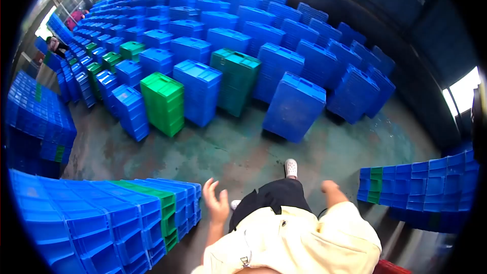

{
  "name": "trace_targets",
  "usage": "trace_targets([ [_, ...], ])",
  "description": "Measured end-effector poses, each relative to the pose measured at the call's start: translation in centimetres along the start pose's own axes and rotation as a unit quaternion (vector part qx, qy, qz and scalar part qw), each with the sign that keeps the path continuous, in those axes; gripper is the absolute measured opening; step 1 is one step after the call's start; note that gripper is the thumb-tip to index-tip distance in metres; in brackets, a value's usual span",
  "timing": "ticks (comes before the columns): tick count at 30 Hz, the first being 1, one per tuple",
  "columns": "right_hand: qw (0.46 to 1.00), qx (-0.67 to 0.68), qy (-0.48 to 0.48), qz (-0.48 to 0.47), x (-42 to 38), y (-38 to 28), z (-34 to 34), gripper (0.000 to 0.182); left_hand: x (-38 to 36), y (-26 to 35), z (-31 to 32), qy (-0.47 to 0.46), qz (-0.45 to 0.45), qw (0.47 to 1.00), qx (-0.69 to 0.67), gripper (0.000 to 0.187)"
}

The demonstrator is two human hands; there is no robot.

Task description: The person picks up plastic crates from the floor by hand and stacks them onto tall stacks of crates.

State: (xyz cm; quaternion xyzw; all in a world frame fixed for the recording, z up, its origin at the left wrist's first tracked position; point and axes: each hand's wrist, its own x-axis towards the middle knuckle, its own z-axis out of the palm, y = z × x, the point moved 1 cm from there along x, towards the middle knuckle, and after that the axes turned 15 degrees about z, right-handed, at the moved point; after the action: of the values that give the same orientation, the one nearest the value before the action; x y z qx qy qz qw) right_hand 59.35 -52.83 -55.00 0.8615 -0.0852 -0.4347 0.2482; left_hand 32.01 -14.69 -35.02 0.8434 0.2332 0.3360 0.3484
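Note:
My left hand (216,202) is raised in front of my body, fingers apart and holding nothing. It is nearest to a long row of stacked blue crates (101,218) on the left, with a green crate (170,218) among them; a gap separates hand and crates. My right hand (329,187) hangs out to the other side, over the floor. Its fingers are mostly hidden from this angle, and no object shows in it. To its right is another row of blue crates (416,185) with a green crate (375,185) in it, apart from the hand.
Rows of tall crate stacks fill the room ahead; the nearest are a blue stack (294,106), a dark green stack (236,81) and a bright green stack (162,104). Stained concrete floor (228,152) lies before my feet. A person (56,45) is at the far left among stacks.

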Motion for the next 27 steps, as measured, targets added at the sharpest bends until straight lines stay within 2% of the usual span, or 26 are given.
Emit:
trace_targets([
  [1,1.000,-0.006,-0.025,0.013,4.8,5.7,-0.1,0.038,1.7,1.8,2.9,-0.043,0.017,0.999,-0.027,0.034],
  [2,0.992,0.104,-0.050,0.044,11.0,11.0,0.8,0.034,2.9,2.6,5.7,-0.060,0.045,0.997,-0.027,0.035],
  [3,0.935,0.322,-0.090,0.121,14.2,15.3,0.4,0.033,4.1,3.1,8.7,-0.075,0.075,0.994,-0.026,0.036],
  [4,0.896,0.413,-0.074,0.147,17.6,18.6,-0.5,0.029,5.5,3.4,11.7,-0.076,0.070,0.994,-0.023,0.036],
  [5,0.868,0.462,0.025,0.182,20.4,20.5,-1.5,0.028,7.0,3.6,14.7,-0.085,0.073,0.994,-0.019,0.037],
  [7,0.865,0.444,0.135,0.192,26.3,20.6,-5.0,0.028,9.7,3.6,20.5,-0.100,0.075,0.992,-0.008,0.037],
  [9,0.911,0.374,0.174,0.026,32.8,16.4,-8.8,0.030,12.6,3.6,27.9,-0.124,0.033,0.991,0.023,0.039],
  [10,0.903,0.415,0.107,0.033,34.2,13.3,-11.2,0.030,13.5,3.2,31.4,-0.127,0.039,0.990,0.044,0.040],
  [11,0.918,0.388,0.071,-0.024,31.0,10.0,-16.2,0.034,14.5,3.4,34.5,-0.141,0.034,0.988,0.050,0.040],
  [12,0.921,0.362,0.094,-0.112,29.8,7.1,-19.5,0.039,15.8,4.0,38.0,-0.152,0.019,0.988,0.027,0.041],
  [13,0.919,0.348,0.067,-0.172,30.0,4.2,-21.8,0.040,16.7,4.9,41.0,-0.161,0.001,0.987,0.001,0.042],
  [15,0.886,0.378,0.077,-0.259,27.7,0.0,-26.6,0.037,18.3,7.0,45.7,-0.221,0.036,0.975,0.001,0.044],
  [16,0.863,0.411,0.042,-0.292,27.1,-1.4,-28.2,0.036,19.2,8.2,47.3,-0.260,0.048,0.964,0.000,0.046],
  [17,0.853,0.433,-0.008,-0.292,26.6,-2.2,-29.5,0.035,19.5,8.5,48.9,-0.287,0.070,0.955,0.008,0.049],
  [19,0.849,0.434,0.000,-0.303,27.6,-2.4,-30.0,0.033,19.9,8.6,51.3,-0.328,0.072,0.942,0.013,0.052],
  [22,0.902,0.335,0.034,-0.270,30.7,1.0,-28.7,0.036,19.8,5.5,54.3,-0.348,0.051,0.936,0.014,0.059],
  [23,0.902,0.343,0.044,-0.259,32.1,2.7,-28.9,0.036,19.4,3.7,55.5,-0.368,0.043,0.928,0.038,0.065],
  [25,0.949,0.246,-0.001,-0.197,35.4,6.5,-28.6,0.040,19.6,1.8,57.6,-0.407,-0.011,0.911,0.065,0.071],
  [27,0.949,0.273,0.042,-0.151,40.2,10.0,-29.2,0.042,20.2,0.9,59.8,-0.440,-0.048,0.893,0.086,0.076],
])
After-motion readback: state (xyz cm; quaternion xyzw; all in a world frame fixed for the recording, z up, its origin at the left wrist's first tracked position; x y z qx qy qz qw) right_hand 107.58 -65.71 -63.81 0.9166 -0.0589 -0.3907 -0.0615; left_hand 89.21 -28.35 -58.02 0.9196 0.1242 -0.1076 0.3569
